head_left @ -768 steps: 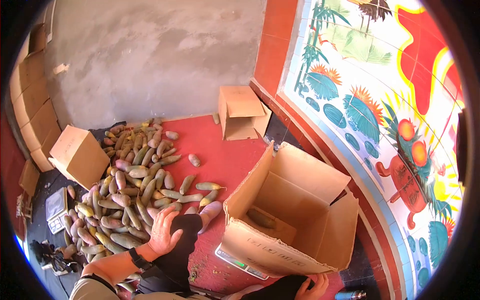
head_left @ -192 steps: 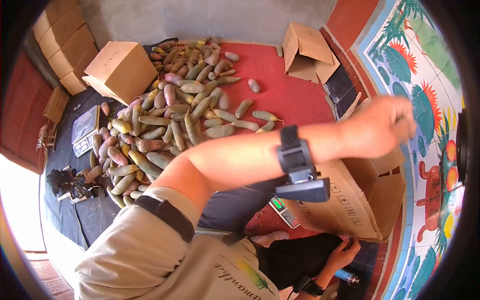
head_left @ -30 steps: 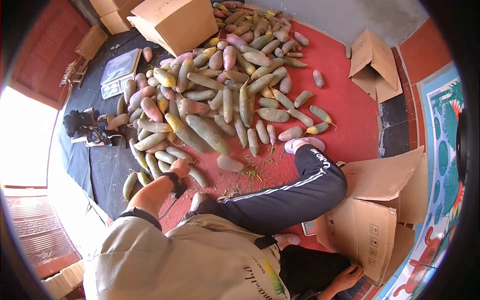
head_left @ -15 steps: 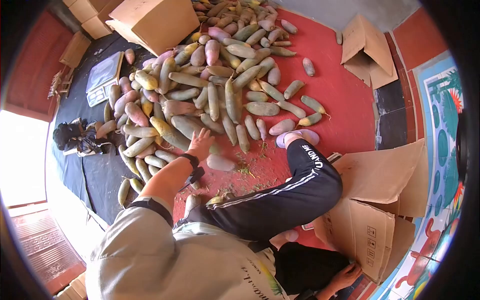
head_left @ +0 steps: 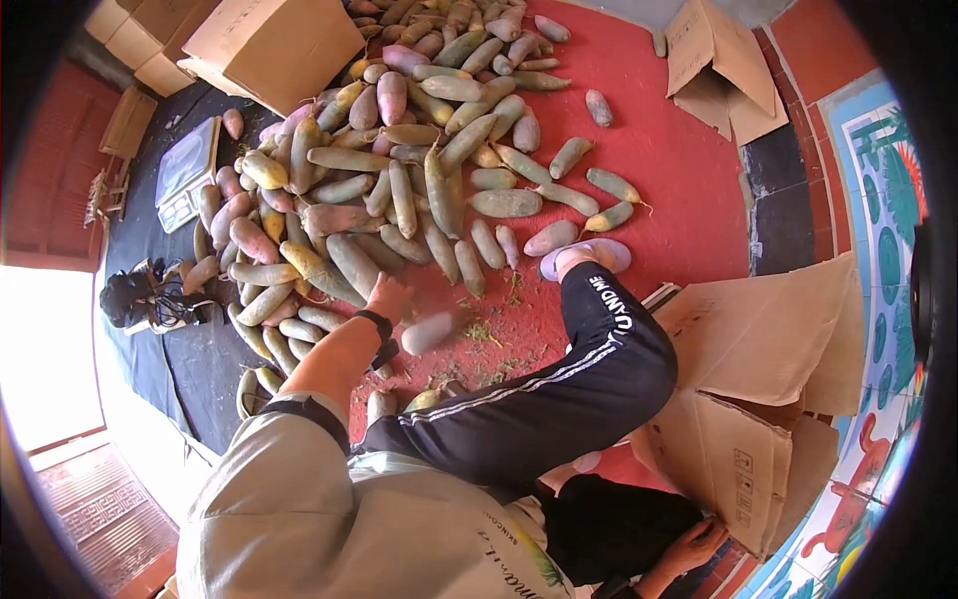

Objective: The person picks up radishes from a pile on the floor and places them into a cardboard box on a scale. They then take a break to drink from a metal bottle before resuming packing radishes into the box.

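Observation:
My left hand [head_left: 390, 298] reaches into the front of a radish pile, its fingers curled and partly blurred at the lower end of a long green radish [head_left: 351, 266]. Just below that hand, a pale, blurred radish [head_left: 429, 332] lies on the red floor. At the lower right, my right hand [head_left: 697, 547] has its fingers closed on the edge of an open cardboard box [head_left: 714, 459]. Green, pink and yellowish radishes [head_left: 329, 158] spread across the floor ahead of me. Two more radish ends [head_left: 382, 404] show beside my leg.
A large cardboard box [head_left: 274, 50] stands behind the pile. Left of it is a flat scale [head_left: 188, 170] on black sheeting. A black bundle with straps [head_left: 150, 295] lies lower left. Another open box [head_left: 723, 70] sits far right. My bent leg [head_left: 529, 409] crosses in front.
My left hand has gone from spread fingers to curled ones, and the long green radish beside it has turned steeper. The view has shifted slightly. My right hand stays at the box edge.

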`<action>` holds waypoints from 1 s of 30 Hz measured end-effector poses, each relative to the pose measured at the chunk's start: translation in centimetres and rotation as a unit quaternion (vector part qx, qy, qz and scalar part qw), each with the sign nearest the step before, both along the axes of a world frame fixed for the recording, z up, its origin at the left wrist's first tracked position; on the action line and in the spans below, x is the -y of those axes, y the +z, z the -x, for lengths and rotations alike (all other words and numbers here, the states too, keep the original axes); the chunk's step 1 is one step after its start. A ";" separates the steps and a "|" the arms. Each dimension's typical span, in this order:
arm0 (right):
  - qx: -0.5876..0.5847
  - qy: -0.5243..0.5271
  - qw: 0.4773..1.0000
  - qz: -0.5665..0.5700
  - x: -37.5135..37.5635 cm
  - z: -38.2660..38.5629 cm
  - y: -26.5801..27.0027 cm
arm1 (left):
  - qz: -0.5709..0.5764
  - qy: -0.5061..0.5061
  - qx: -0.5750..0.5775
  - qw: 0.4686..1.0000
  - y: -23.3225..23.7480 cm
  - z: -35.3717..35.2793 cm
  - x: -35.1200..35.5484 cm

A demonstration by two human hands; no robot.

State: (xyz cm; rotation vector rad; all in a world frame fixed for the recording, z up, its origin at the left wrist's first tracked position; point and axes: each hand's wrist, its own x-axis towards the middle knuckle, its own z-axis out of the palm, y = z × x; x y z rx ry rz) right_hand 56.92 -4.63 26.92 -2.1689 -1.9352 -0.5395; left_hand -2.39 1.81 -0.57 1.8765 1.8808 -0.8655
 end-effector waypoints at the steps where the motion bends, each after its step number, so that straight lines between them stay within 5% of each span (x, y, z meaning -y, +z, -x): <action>1: 0.000 -0.001 1.000 0.001 0.0 0.2 0.1 | 0.009 -0.006 0.019 1.000 0.0 0.1 0.4; 5: -0.021 -0.033 0.999 0.009 -0.2 0.5 0.4 | 0.025 -0.161 -0.040 0.986 1.3 -0.3 2.4; 16: -0.015 -0.031 0.999 0.011 0.0 0.8 0.4 | 0.019 -0.269 -0.056 0.961 3.0 0.3 6.5; 28: -0.047 -0.043 0.998 0.011 0.4 -0.7 -0.1 | 0.072 -0.237 0.035 0.968 3.4 -4.6 11.1; 30: -0.047 -0.043 0.997 0.034 0.2 -0.8 -0.1 | 0.127 -0.137 0.005 0.982 3.0 -4.6 10.5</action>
